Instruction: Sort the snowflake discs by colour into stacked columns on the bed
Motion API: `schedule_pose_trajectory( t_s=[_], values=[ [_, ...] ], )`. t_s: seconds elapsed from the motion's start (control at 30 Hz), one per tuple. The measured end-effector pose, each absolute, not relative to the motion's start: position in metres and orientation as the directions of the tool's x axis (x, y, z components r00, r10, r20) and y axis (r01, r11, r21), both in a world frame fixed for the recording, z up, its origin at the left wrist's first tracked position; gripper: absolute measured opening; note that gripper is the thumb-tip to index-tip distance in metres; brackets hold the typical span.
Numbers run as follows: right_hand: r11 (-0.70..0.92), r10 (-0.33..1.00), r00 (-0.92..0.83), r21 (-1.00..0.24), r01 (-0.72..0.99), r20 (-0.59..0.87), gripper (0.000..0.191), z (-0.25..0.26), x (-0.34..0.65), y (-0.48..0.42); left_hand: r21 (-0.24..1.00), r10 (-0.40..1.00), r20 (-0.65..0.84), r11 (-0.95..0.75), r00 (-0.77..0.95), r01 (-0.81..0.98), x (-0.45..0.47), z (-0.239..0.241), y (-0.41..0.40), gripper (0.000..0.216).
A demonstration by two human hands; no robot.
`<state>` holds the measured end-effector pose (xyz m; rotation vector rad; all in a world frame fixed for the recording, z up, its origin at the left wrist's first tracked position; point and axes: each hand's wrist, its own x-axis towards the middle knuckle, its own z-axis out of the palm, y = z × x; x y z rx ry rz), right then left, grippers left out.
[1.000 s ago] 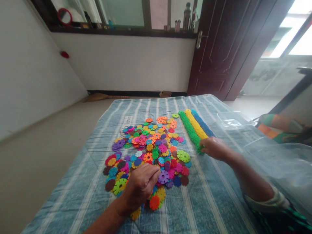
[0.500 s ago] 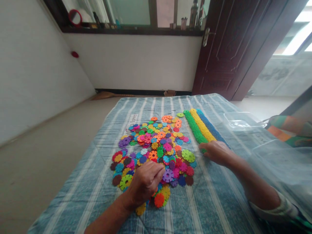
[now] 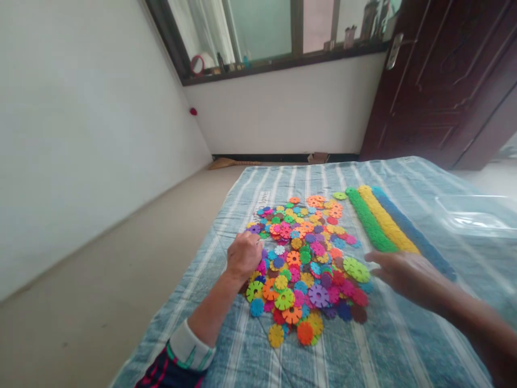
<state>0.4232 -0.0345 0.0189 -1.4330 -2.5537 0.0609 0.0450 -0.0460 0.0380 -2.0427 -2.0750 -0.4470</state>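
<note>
Notched plastic discs (image 3: pixel 293 258) in many colours lie in a loose heap on the striped bedspread. At the heap's left edge is my left hand (image 3: pixel 244 254), its fingers curled down among the discs; whether it holds one is hidden. My right hand (image 3: pixel 398 269) hovers between the heap's right side and the near end of a green row of discs (image 3: pixel 367 218). Its thumb and forefinger are apart, with nothing seen between them. Beside the green row run a yellow row (image 3: pixel 388 221) and a blue row (image 3: pixel 416 231), all tightly packed.
A clear plastic container (image 3: pixel 480 215) sits on the right of the bedspread (image 3: pixel 218 334). A light green disc (image 3: pixel 340 195) lies by the far end of the green row. Behind are a white wall, a window sill (image 3: pixel 283 67) and a dark red door (image 3: pixel 440 81).
The view has swung left. My left hand has moved from the heap's near side to its left edge. My right hand has come off the green row's end towards the heap, its fingers parting.
</note>
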Motion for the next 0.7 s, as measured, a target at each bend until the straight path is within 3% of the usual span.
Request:
schedule_pose_trajectory(
  t_s=[0.27,0.53,0.7],
  values=[
    [0.679,0.734,-0.645,-0.228,0.698,0.211,0.023,0.036,0.397,-0.051,-0.03,0.965,0.259,0.055,-0.046,0.998,0.047,0.035,-0.028,0.02],
    [0.679,0.734,-0.645,-0.246,0.691,0.214,0.032,0.032,0.393,-0.055,-0.01,0.966,0.26,-0.006,0.008,1.0,0.039,0.028,-0.016,0.021],
    [0.703,0.709,-0.674,-0.272,0.657,0.205,0.035,0.036,0.389,-0.056,-0.132,0.955,0.274,-0.082,0.116,0.988,0.041,0.026,-0.014,0.021]
  ],
)
